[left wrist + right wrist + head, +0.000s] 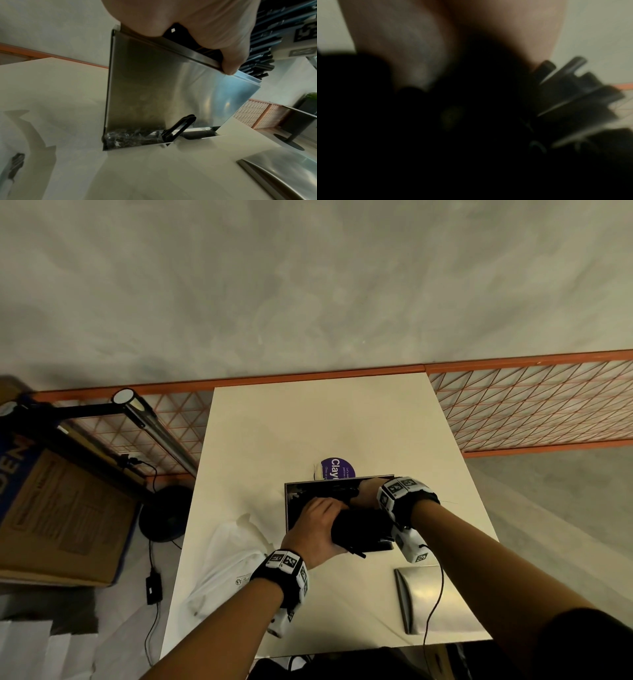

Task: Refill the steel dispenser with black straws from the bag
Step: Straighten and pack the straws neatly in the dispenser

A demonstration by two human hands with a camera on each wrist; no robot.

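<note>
The steel dispenser (291, 501) stands open-topped in the middle of the cream table (308, 422). Both hands are over its opening with a thick bundle of black straws (359, 529) between them. My left hand (318, 518) curls round the bundle's left side. In the left wrist view its thumb (229, 65) lies over the front rim of the dispenser (154, 94), with the straws (264, 54) beside it. My right hand (364, 491) grips the bundle from the far right. The right wrist view is dark and blurred, showing fingers (402, 47) and straw ends (573, 94). The white bag (226, 563) lies at the left.
The dispenser's curved steel lid (428, 597) lies on the table near the front right. A purple round sticker (337, 469) sits just behind the dispenser. A black lever (180, 125) sticks out at the dispenser's base. A cardboard box (61, 508) and a lamp (154, 426) stand off the table's left side.
</note>
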